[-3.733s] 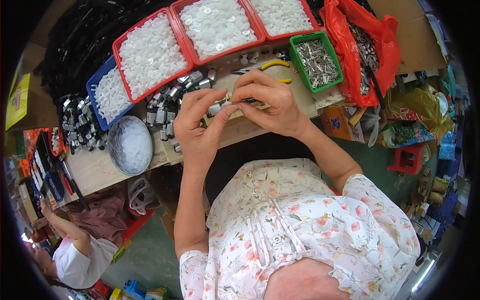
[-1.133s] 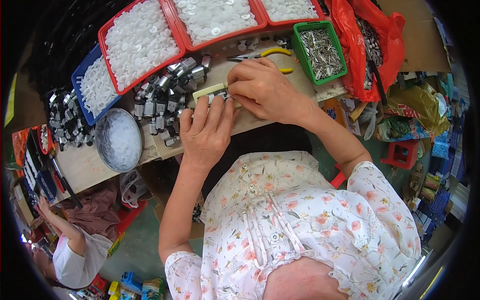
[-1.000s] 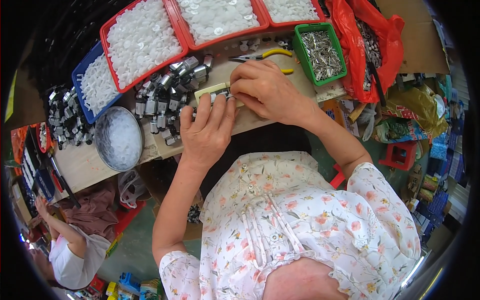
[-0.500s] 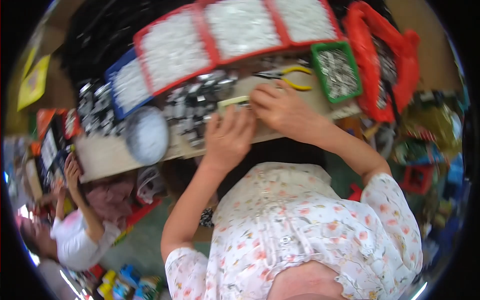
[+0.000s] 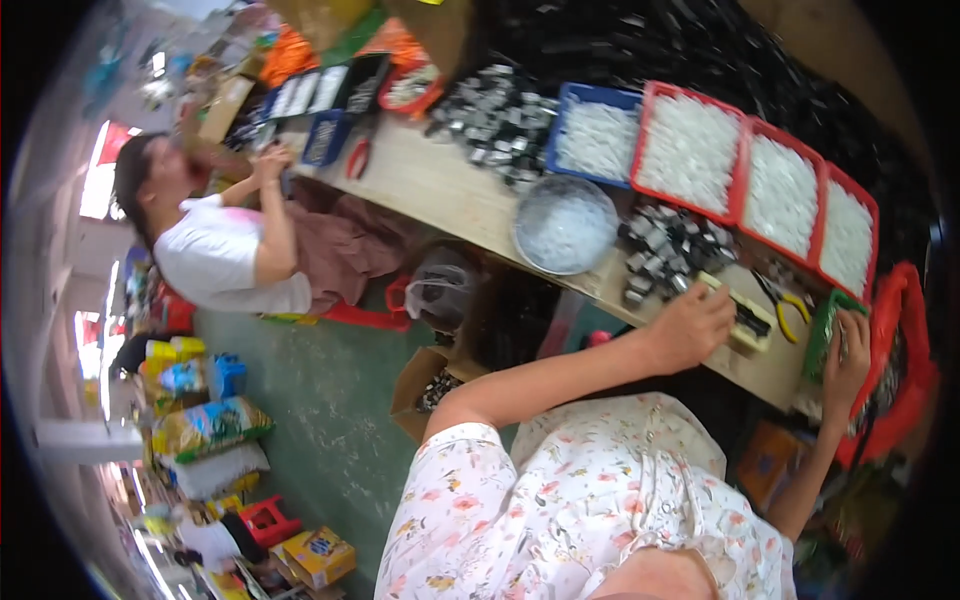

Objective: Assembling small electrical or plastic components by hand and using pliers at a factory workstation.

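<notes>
My left hand (image 5: 692, 327) is closed around the left end of a cream-coloured block (image 5: 750, 338) on the table. A small black piece (image 5: 750, 322) lies in the block's slot. Over the green tray (image 5: 818, 330), which holds small metal parts, my right hand (image 5: 850, 352) has its fingers bent together; what is between them, if anything, is too small to make out. Pliers with yellow handles (image 5: 792, 318) lie between the block and the green tray. Beyond my left hand is a pile of black and silver pieces (image 5: 670, 250).
Red trays (image 5: 737, 190) and a blue tray (image 5: 557, 150) of white parts line the table's far side. A round metal bowl (image 5: 566, 225) stands near the front edge. A red bag (image 5: 900, 320) is at the far right. Another person (image 5: 235, 245) sits at the left end.
The view has swung left. My right hand has left the block and moved right to the green tray. My left hand stays at the block.
</notes>
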The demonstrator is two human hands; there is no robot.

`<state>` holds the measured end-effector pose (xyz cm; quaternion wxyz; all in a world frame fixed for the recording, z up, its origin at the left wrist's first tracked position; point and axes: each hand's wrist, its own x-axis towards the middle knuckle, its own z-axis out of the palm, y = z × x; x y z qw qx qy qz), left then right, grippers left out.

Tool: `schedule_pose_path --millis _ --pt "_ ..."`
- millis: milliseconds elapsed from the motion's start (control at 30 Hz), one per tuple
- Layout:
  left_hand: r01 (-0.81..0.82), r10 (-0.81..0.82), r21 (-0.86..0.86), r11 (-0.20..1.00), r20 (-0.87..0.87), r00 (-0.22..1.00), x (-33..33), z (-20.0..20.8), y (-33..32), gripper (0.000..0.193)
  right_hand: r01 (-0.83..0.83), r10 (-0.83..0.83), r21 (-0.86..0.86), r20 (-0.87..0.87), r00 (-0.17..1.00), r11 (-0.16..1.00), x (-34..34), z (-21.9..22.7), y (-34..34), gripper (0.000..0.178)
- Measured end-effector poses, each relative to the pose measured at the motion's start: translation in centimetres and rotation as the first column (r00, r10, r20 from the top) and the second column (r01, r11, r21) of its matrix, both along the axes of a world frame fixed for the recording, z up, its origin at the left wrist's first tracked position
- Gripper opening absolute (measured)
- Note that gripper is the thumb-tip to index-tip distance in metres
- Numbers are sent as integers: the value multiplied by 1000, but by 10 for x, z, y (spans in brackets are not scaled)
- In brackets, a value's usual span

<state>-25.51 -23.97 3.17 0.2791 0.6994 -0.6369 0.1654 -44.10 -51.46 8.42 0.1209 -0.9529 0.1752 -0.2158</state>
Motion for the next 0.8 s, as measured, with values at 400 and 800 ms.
schedule_pose_path --millis 400,800 --pt "57 -61 -33 998 -135 989 38 56 -21 21 195 -205 -86 -125 971 977 4 3 2 15" --pt "140 -150 -64 988 -175 973 77 71 -169 13 127 -147 196 93 985 972 -9 6 -19 9"
